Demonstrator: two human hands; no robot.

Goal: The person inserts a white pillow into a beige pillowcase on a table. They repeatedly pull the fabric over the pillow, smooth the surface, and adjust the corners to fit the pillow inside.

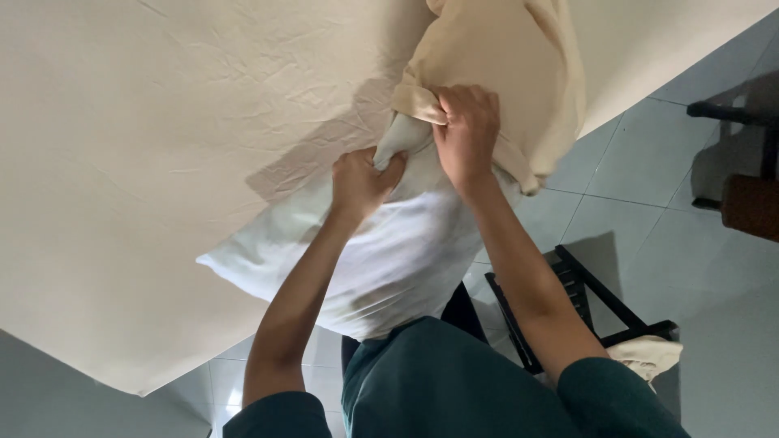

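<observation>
- Fingers: left hand (361, 180) curled tight round a corner of the white pillow (381, 268); right hand (468, 130) fingers pinched shut on the open edge of the cream pillowcase (495, 57).
- Far left: cream bedsheet (146, 162) spread over the bed, creased, covering most of the view; its corner hangs over grey floor.
- Centre: pillow lies on the sheet's edge and across the person's lap, its upper corner pushed into the case mouth. Only that corner is inside; by my reading the greater part of the pillow is bare, so the covering is barely begun.
- Left to do, judged from the lie of things: draw the case down the pillow's whole length and square the corners.
- Right of centre: black slatted chair (584, 300) on pale floor tiles (633, 186), a cream cloth (649, 355) bunched on or beside it; which one is hard to tell.
- Far right: a dark furniture frame (730, 113) with a brown rounded part, half in shadow.
- No packages, labels or signs in view.
</observation>
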